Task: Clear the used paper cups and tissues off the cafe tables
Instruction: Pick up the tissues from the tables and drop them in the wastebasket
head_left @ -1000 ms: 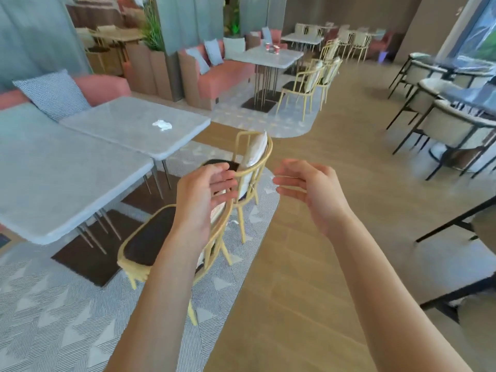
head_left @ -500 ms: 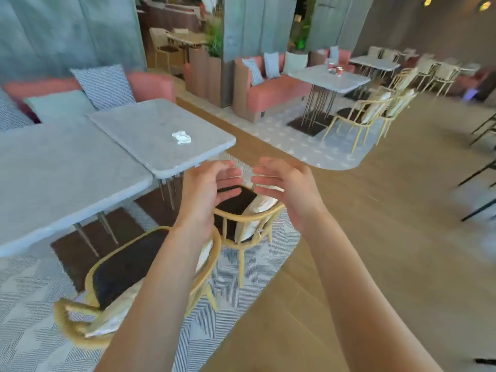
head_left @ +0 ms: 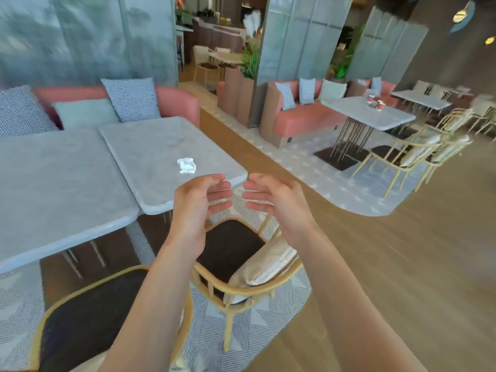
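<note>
A crumpled white tissue [head_left: 186,165] lies on the nearer grey marble table [head_left: 150,146], close to its front right corner. My left hand [head_left: 200,201] and my right hand [head_left: 273,201] hang in the air side by side, palms facing each other, fingers loosely curved, holding nothing. Both hover just in front of that table corner, a little short of the tissue. Far off on another marble table [head_left: 375,114] stand small red paper cups [head_left: 377,103].
Two rattan chairs [head_left: 241,264] with dark seats stand below my arms on a patterned rug. A second grey table [head_left: 48,189] adjoins on the left. Pink sofas with cushions [head_left: 128,99] line the wall. Wooden floor runs to the right.
The view has swung left and closer to the table with the tissue. Both hands have stayed raised and empty, drawing nearer to each other and to the table corner.
</note>
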A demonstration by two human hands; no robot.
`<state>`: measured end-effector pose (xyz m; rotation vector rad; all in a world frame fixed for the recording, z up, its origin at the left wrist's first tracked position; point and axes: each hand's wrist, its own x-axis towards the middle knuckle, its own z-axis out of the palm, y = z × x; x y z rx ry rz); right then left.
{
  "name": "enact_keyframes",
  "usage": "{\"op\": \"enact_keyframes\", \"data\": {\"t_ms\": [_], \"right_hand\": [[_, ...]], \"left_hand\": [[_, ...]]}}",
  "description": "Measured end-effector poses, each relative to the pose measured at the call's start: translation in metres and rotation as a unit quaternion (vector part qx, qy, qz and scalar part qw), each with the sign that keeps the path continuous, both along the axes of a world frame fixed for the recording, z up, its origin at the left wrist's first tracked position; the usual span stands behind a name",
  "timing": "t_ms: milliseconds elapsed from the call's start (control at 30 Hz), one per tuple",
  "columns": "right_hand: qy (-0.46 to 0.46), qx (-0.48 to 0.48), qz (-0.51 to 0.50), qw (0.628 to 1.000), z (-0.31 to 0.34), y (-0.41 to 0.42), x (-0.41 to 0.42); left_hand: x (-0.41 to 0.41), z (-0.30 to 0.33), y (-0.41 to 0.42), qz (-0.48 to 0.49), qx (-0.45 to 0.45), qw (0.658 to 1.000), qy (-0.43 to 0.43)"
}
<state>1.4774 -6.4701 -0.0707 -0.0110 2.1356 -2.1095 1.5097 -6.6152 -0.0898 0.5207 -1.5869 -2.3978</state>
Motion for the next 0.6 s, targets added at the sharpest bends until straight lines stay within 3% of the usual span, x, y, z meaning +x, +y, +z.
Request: {"op": "enact_keyframes", "data": {"t_ms": [267,600], "right_hand": [[-0.053,0.018,0.06,0.997,-0.027,-0.062,-0.158],[-0.08,0.058,0.144,0.985,-0.066,-0.111,-0.295]], "left_hand": [[-0.134,-0.027,-0.071,0.1,0.012,0.994,-0.05],[-0.23,-0.064,-0.127,0.178,0.003,0.978,-0.105]]}}
